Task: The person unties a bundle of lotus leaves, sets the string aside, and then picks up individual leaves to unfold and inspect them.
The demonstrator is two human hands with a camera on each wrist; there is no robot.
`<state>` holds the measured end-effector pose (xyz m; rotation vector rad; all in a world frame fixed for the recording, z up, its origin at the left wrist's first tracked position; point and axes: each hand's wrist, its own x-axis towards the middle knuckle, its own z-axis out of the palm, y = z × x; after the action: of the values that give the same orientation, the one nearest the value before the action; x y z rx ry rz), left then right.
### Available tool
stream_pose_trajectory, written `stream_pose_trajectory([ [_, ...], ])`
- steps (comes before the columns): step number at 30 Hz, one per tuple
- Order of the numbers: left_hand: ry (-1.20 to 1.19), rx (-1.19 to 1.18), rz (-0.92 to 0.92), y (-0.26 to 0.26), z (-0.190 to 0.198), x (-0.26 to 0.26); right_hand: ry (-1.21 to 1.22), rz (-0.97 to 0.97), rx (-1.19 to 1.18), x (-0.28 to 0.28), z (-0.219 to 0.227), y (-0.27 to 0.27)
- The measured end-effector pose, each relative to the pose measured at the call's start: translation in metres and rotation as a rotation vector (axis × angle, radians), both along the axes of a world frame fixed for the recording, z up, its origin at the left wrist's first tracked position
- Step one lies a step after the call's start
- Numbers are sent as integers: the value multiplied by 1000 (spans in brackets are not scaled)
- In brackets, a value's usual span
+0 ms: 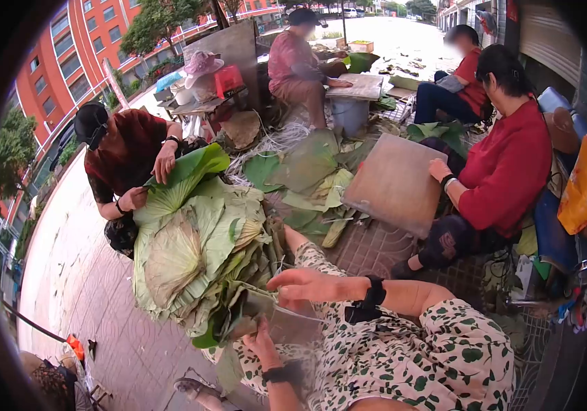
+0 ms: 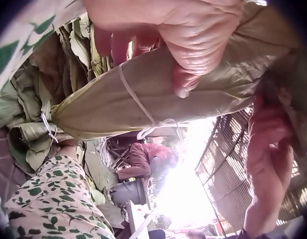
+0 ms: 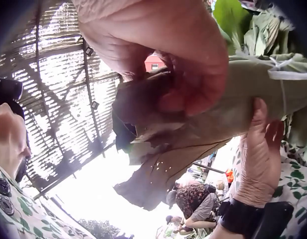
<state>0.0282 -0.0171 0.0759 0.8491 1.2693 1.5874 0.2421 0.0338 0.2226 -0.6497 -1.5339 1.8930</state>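
Note:
A long bundle of folded lotus leaves [image 2: 143, 94] lies across my hands, bound with thin white strips and narrowing to a tied end at the left of the left wrist view. My left hand [image 2: 193, 30] grips its middle, thumb over the near face and fingers behind. At the other end my right hand [image 3: 158, 45] curls its fingers round the loose, dark leaf edges, which hang ragged below. From the right wrist view, the left hand [image 3: 260, 159] supports the underside. In the head view both hands, right hand [image 1: 307, 282] above left hand [image 1: 264, 346], are over the lap.
A big pile of lotus leaves [image 1: 191, 253] rises just beyond my hands. Behind it a person [image 1: 129, 157] handles a green leaf [image 1: 191, 171]. A person in red holds a flat board [image 1: 396, 181]. More leaves [image 1: 307, 168] lie on the paving, and others sit farther back.

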Motion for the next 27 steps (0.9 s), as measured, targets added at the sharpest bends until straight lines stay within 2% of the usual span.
stream_pose_trajectory([
  [3, -102, 47, 113, 0, 23, 1, -21, -169, 4, 40, 23, 17],
  [5, -143, 27, 131, 1, 19, -4, -32, -339, 16, 75, 37, 22],
  [7, -198, 8, 146, 1, 20, -3, 62, -438, 26, 113, 48, 20],
  [9, -201, 7, 146, 1, 23, -2, 124, -560, 35, 149, 59, 12],
  [13, -199, 2, 135, 1, 21, -1, 68, -762, 108, 205, 96, -19],
  [16, -190, -8, 111, 3, 21, 0, 74, -870, 240, 228, 117, -42],
  [18, -180, -24, 99, 3, 21, 0, 87, -867, 295, 234, 125, -55],
  [20, -196, -7, 119, 4, 20, 2, 69, -878, 300, 241, 119, -64],
  [22, -228, -7, 116, 4, 21, 3, -73, -910, 213, 249, 97, -69],
  [25, -253, -4, 107, 0, 29, 4, -255, -881, -56, 270, 40, -80],
  [27, -241, -2, 113, 0, 29, 3, -287, -841, -268, 282, 6, -95],
])
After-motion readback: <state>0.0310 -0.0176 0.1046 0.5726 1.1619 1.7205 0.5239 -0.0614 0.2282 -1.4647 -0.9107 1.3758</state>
